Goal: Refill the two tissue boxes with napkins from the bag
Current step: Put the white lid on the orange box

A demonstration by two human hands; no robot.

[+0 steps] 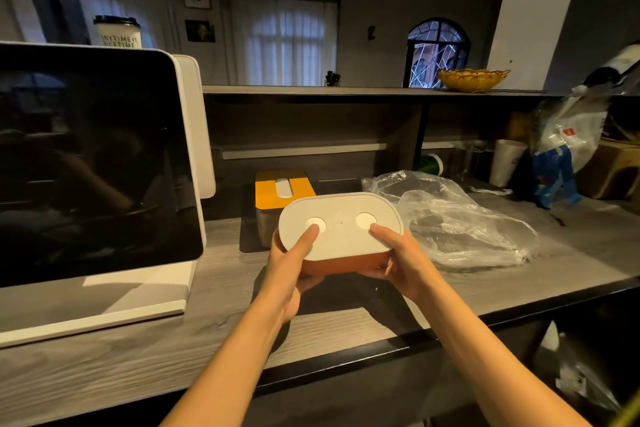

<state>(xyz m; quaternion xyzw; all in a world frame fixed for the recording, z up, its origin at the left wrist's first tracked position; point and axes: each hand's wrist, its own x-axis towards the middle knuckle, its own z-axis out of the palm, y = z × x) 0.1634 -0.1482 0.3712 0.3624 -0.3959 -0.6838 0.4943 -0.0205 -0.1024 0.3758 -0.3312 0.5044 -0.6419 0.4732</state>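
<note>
I hold an oval tissue box [341,239] above the wooden counter, its white underside with two round pads facing me and its orange part below. My left hand [289,263] grips its left end, thumb on the left pad. My right hand [398,258] grips the right end, thumb beside the right pad. A second tissue box [273,199] with a yellow lid and a white slot stands behind it on the counter. A crumpled clear plastic bag [457,222] lies to the right; I cannot see napkins inside it.
A large dark screen on a white stand [93,163] fills the left of the counter [214,291]. White paper cups [506,161] and bagged clutter [568,142] sit at the back right. A yellow basket [472,79] stands on the upper shelf.
</note>
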